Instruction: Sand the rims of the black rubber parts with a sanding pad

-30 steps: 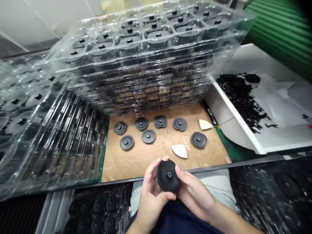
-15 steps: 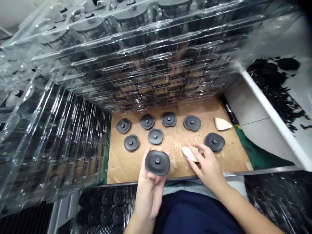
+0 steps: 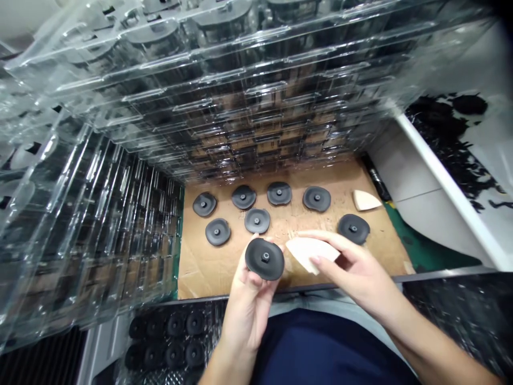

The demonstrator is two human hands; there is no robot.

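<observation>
Low over the cardboard (image 3: 196, 267), my left hand (image 3: 250, 302) grips a rounded black disc-shaped part (image 3: 256, 266) with a small nut-like stud at its centre. The stud side faces up toward me. Just to the right, my right hand (image 3: 356, 267) pinches a cream-white wedge-shaped pad (image 3: 308, 251) between thumb and fingers. The pad's pointed left end is close to the disc's right edge, with a small gap between them. Behind my hands, several similar black discs (image 3: 279, 193) lie stud up on the cardboard, one of them (image 3: 354, 229) beyond my right hand.
Tall stacks of clear plastic trays (image 3: 240, 107) wall in the back and left. A second cream wedge (image 3: 365, 200) lies at right, near a dark tube (image 3: 377, 179). Black scraps (image 3: 449, 128) sit beyond a white panel edge (image 3: 444, 182). Below left is a tray of black discs (image 3: 175, 339).
My right hand has lifted the cream wedge off the cardboard and brought it up near the held disc. My left hand and its disc have shifted slightly right and up, with the disc tilted differently.
</observation>
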